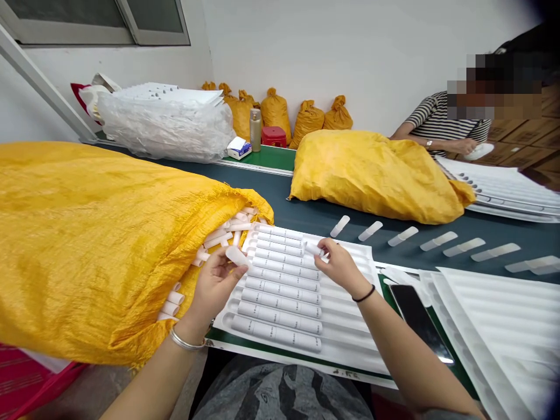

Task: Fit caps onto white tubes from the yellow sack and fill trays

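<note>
Nearest us lies the white tray (350, 326), its left grooves filled with tubes. Over the tray's left edge our left hand (216, 286) pinches a white tube (237, 255) between thumb and fingertips; over its far middle our right hand (339, 265) grips another small tube (314, 249). We judge them light, stiff and smooth, best held mid-barrel. The print on the trayed tubes is too small to read. Left of the tray, the yellow sack (87, 245) spills more

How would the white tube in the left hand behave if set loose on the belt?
The tube looks round and smooth, so it would probably roll. The left hand pinches it with fingertips alone, so it is likely light. Its plain surface may be slippery.
</note>
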A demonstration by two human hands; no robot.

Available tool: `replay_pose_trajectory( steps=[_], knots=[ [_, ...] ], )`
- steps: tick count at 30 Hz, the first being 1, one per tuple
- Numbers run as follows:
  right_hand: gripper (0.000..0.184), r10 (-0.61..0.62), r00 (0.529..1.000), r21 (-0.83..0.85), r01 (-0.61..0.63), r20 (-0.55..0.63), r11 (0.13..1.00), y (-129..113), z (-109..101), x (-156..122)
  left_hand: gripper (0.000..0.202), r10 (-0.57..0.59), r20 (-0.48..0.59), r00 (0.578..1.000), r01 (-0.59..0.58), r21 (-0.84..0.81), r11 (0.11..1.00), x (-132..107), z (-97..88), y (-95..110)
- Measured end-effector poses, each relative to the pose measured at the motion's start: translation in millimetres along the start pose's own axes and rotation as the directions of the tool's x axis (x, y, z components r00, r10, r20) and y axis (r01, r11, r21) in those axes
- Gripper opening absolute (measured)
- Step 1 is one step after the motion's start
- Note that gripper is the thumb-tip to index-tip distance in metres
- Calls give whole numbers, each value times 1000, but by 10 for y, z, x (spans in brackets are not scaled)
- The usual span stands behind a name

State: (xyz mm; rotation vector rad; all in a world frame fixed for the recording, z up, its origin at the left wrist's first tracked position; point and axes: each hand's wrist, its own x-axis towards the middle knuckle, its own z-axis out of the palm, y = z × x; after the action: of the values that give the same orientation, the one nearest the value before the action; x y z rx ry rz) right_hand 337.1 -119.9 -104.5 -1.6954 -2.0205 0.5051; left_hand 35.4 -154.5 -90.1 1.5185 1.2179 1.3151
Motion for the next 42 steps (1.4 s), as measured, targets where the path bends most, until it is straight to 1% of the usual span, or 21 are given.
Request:
replay_pose_trajectory(
  steps=[2,3,5,6,7,9,11,12,15,17,19,21,23,25,27,30,32,34,36,39,42],
  knots=[
    [23,-107,994,270,102,5,958,-233,14,-139,67,-118,-4,993,112,-281,953,-37,132,55],
    [23,-169,985,431,143,23,891,-349,28,-205,71,-159,10,987,152,-369,917,-52,187,80],
    [26,-260,964,670,157,55,725,-541,48,-308,62,-205,17,979,190,-449,873,-72,259,117],
    [27,-278,959,728,148,60,669,-607,44,-340,54,-212,6,977,191,-460,867,-78,271,129],
    [27,-284,958,746,156,46,648,-650,28,-358,47,-216,-9,976,189,-447,874,-81,269,139],
    [28,-313,950,668,248,-24,701,-681,-38,-362,41,-229,-25,973,205,-356,912,-84,230,154],
    [30,-406,911,502,383,-68,776,-668,-125,-345,39,-261,-2,965,253,-242,937,-87,173,161],
    [31,-457,887,427,440,-69,790,-659,-164,-337,39,-285,16,958,282,-211,936,-90,150,159],
    [36,-539,839,320,531,-69,785,-664,-229,-331,42,-347,74,935,353,-284,892,-108,128,130],
    [38,-567,818,281,569,-98,772,-700,-234,-347,45,-363,94,927,371,-374,850,-123,148,99],
    [39,-607,787,217,615,-112,758,-751,-228,-373,46,-363,105,926,373,-401,837,-136,168,80],
    [39,-642,758,140,653,-120,745,-798,-225,-405,42,-340,114,934,358,-327,874,-144,165,88],
    [39,-650,750,96,661,-124,745,-822,-229,-433,36,-246,168,955,272,-159,949,-148,133,119],
    [39,-628,769,109,639,-119,762,-818,-235,-448,32,-112,282,953,109,28,994,-155,83,162],
    [37,-593,799,158,601,-99,783,-791,-234,-448,31,24,373,928,-89,158,983,-169,40,203],
    [30,-504,860,240,509,-85,827,-741,-207,-434,32,221,370,902,-332,270,904,-200,23,248],
    [27,-401,912,306,406,-81,861,-720,-175,-427,34,332,338,880,-440,320,839,-216,43,266],
    [26,-283,958,416,274,-43,867,-716,-137,-425,39,419,307,854,-513,363,778,-223,74,277],
    [29,-187,981,554,130,47,822,-733,-99,-428,44,485,299,822,-570,401,717,-220,105,289],
    [32,-107,979,682,-39,171,730,-795,-54,-436,49,536,327,778,-628,434,646,-215,138,307],
    [35,-61,978,725,-106,200,681,-864,-23,-449,47,540,315,781,-623,453,637,-226,154,288]
  ],
)
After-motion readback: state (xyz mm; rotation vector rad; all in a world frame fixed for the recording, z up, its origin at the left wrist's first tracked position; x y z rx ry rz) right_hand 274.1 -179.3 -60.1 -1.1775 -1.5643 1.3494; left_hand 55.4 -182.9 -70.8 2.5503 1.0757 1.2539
